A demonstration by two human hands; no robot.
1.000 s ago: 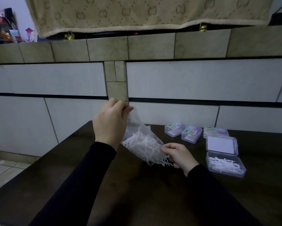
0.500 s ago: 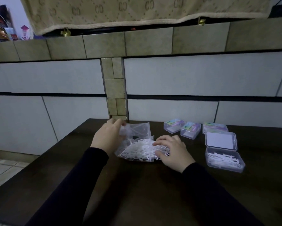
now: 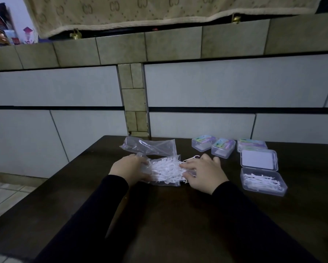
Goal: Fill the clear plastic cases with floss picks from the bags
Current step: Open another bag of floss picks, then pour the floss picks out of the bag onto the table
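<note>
A clear plastic bag (image 3: 165, 170) full of white floss picks lies flat on the dark table (image 3: 169, 215). My left hand (image 3: 129, 168) holds the bag's left end. At the bag's right end, its mouth, my right hand (image 3: 204, 172) has its fingers curled among the picks. An open clear case (image 3: 263, 181) at the right holds several picks, its lid (image 3: 259, 160) lying back behind it. An emptier clear bag (image 3: 150, 147) lies just behind the full one.
Closed cases with coloured labels (image 3: 204, 143) (image 3: 223, 148) (image 3: 252, 145) stand at the table's back right, close to a tiled wall (image 3: 197, 124). The table's left edge (image 3: 68, 166) drops to a tiled floor.
The bag, held up and tilted by my left hand a second ago, has been lowered flat onto the table. My right hand now works at its mouth.
</note>
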